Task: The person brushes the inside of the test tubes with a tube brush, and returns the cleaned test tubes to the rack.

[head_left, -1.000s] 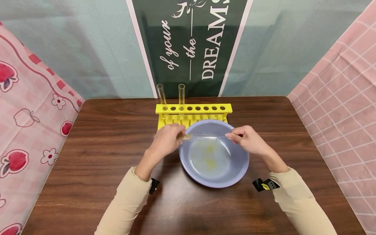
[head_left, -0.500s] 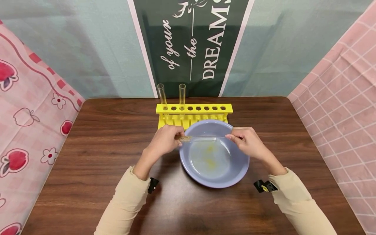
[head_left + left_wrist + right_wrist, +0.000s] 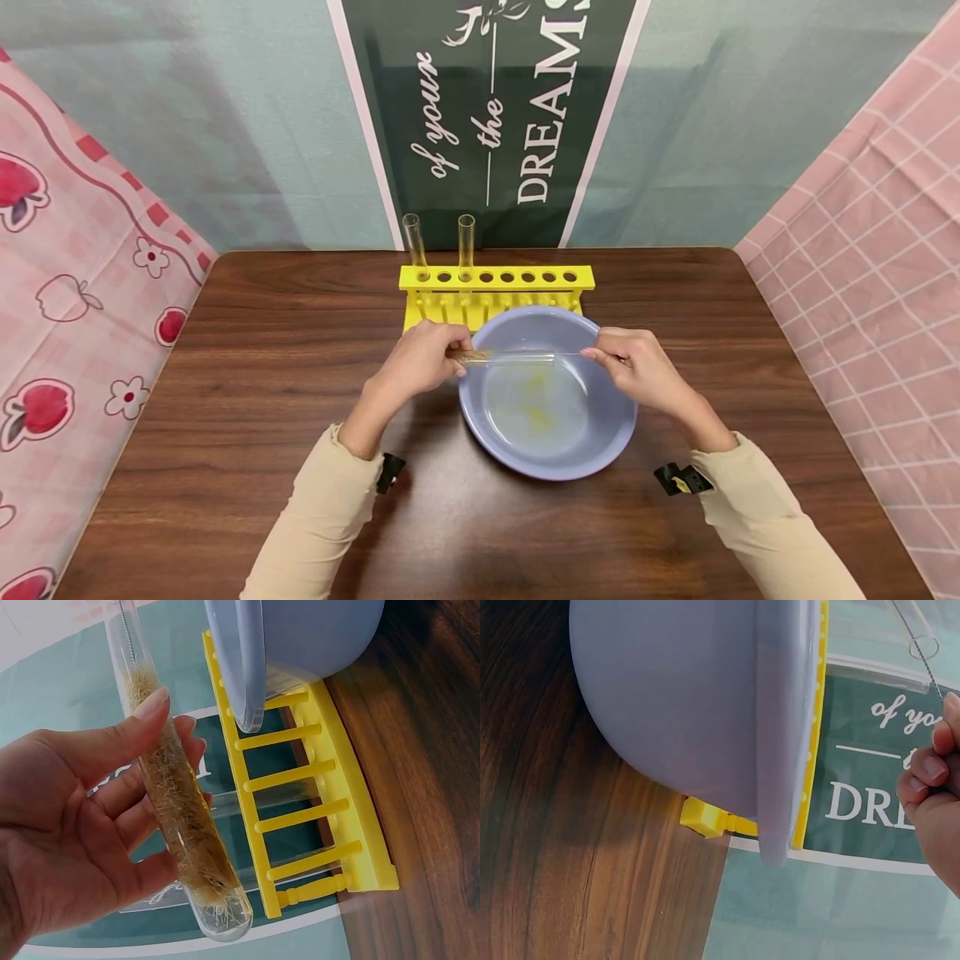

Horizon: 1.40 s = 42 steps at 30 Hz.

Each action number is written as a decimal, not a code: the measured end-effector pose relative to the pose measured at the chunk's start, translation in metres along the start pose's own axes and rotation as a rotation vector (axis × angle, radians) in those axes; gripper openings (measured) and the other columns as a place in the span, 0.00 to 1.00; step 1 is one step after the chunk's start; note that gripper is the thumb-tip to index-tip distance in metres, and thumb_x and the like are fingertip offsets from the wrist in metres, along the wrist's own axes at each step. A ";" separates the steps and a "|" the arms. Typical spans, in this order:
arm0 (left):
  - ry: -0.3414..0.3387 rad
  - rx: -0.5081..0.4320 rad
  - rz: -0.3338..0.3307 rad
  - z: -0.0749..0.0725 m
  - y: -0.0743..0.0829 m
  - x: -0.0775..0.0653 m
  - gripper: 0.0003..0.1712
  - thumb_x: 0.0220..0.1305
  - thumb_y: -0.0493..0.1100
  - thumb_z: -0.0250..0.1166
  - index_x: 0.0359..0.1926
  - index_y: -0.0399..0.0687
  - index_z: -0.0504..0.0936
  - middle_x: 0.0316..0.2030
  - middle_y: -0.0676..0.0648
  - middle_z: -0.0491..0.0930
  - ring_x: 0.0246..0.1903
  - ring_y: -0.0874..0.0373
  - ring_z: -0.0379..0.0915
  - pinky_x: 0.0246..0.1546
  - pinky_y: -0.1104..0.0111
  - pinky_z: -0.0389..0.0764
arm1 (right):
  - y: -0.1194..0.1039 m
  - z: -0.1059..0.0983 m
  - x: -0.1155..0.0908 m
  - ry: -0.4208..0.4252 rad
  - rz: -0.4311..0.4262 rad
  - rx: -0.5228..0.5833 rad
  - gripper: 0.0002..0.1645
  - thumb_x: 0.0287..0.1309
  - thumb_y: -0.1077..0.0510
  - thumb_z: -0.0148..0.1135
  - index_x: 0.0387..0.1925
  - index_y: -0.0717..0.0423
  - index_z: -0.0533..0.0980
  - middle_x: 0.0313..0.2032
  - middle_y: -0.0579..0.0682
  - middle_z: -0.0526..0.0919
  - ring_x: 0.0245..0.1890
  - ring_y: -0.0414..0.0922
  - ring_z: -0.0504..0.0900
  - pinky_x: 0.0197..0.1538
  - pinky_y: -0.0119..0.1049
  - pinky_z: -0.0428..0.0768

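My left hand (image 3: pixel 429 357) grips the closed end of a glass test tube (image 3: pixel 525 358), held level over the far part of a lavender basin (image 3: pixel 551 474). Inside the tube, the tan bristles of a test tube brush (image 3: pixel 180 802) reach close to the rounded bottom, as the left wrist view shows. My right hand (image 3: pixel 639 368) pinches the brush's thin twisted wire (image 3: pixel 919 649) beyond the tube's open mouth. In the right wrist view, only part of that hand appears at the right edge.
Behind the basin stands a yellow test tube rack (image 3: pixel 495 286), partly hidden by it. Two more glass tubes, a left one (image 3: pixel 414 242) and a right one (image 3: pixel 466 242), stand in the rack. Yellowish patches show in the basin's bottom. Printed cloths surround the wooden table (image 3: pixel 300 350).
Both hands keep their hold. The tube has come slightly nearer the person, and my right hand has shifted a little nearer and to the right.
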<state>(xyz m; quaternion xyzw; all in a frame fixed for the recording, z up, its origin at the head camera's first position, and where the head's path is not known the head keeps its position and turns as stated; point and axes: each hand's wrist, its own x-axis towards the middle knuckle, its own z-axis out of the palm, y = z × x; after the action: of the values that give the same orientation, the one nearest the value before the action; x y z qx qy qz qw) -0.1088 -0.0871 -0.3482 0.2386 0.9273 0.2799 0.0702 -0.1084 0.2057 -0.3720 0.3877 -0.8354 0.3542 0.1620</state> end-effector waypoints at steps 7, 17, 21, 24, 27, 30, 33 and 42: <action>0.003 0.022 -0.032 -0.003 -0.011 -0.005 0.08 0.46 0.36 0.71 0.27 0.47 0.80 0.24 0.53 0.78 0.27 0.59 0.72 0.34 0.64 0.73 | 0.007 -0.006 -0.008 0.010 0.035 -0.018 0.24 0.41 0.74 0.66 0.12 0.49 0.64 0.15 0.39 0.59 0.17 0.33 0.57 0.20 0.22 0.56; 0.047 0.057 -0.019 -0.008 -0.023 -0.014 0.09 0.46 0.34 0.71 0.28 0.45 0.79 0.24 0.52 0.77 0.27 0.57 0.73 0.33 0.61 0.74 | -0.007 -0.021 -0.004 -0.096 0.317 0.188 0.21 0.49 0.76 0.58 0.11 0.53 0.67 0.12 0.48 0.63 0.15 0.35 0.60 0.18 0.30 0.60; 0.035 0.079 -0.037 -0.006 -0.024 -0.014 0.09 0.46 0.34 0.71 0.28 0.45 0.79 0.25 0.51 0.78 0.27 0.57 0.73 0.32 0.61 0.75 | -0.003 -0.018 -0.007 -0.141 0.412 0.318 0.20 0.54 0.75 0.54 0.11 0.60 0.68 0.11 0.56 0.66 0.14 0.37 0.61 0.18 0.33 0.61; 0.048 0.097 -0.040 -0.004 -0.023 -0.014 0.09 0.45 0.33 0.71 0.27 0.45 0.79 0.24 0.51 0.78 0.27 0.56 0.74 0.31 0.62 0.75 | 0.003 -0.016 -0.011 -0.148 0.477 0.379 0.20 0.57 0.71 0.53 0.10 0.63 0.68 0.10 0.54 0.64 0.12 0.37 0.58 0.15 0.34 0.57; 0.086 0.125 -0.034 -0.002 -0.021 -0.015 0.10 0.43 0.31 0.70 0.26 0.45 0.78 0.23 0.51 0.78 0.25 0.56 0.73 0.29 0.61 0.74 | 0.007 -0.015 -0.012 -0.147 0.561 0.474 0.23 0.60 0.66 0.53 0.09 0.64 0.66 0.10 0.51 0.63 0.11 0.38 0.55 0.12 0.35 0.52; 0.126 0.158 -0.020 -0.001 -0.019 -0.015 0.11 0.42 0.29 0.69 0.26 0.45 0.78 0.23 0.51 0.77 0.24 0.55 0.73 0.26 0.61 0.74 | 0.007 -0.016 -0.012 -0.138 0.656 0.671 0.25 0.62 0.65 0.51 0.09 0.66 0.63 0.10 0.51 0.59 0.12 0.42 0.53 0.15 0.37 0.51; 0.153 0.185 -0.006 0.000 -0.018 -0.015 0.12 0.41 0.28 0.68 0.25 0.45 0.77 0.22 0.50 0.76 0.23 0.54 0.72 0.24 0.61 0.73 | 0.007 -0.017 -0.010 -0.126 0.730 0.877 0.25 0.62 0.66 0.50 0.10 0.67 0.60 0.11 0.51 0.56 0.13 0.44 0.52 0.20 0.40 0.50; 0.174 0.220 0.001 0.003 -0.019 -0.015 0.13 0.42 0.28 0.67 0.25 0.48 0.75 0.22 0.50 0.74 0.24 0.55 0.71 0.22 0.62 0.72 | 0.009 -0.022 -0.004 -0.143 0.872 1.243 0.24 0.64 0.70 0.40 0.10 0.63 0.61 0.13 0.50 0.50 0.13 0.43 0.46 0.20 0.36 0.47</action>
<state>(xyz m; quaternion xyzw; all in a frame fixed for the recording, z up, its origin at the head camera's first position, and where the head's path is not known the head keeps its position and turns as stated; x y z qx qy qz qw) -0.1023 -0.1067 -0.3612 0.2203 0.9548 0.1962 -0.0371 -0.1131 0.2275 -0.3628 0.0647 -0.5684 0.7653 -0.2948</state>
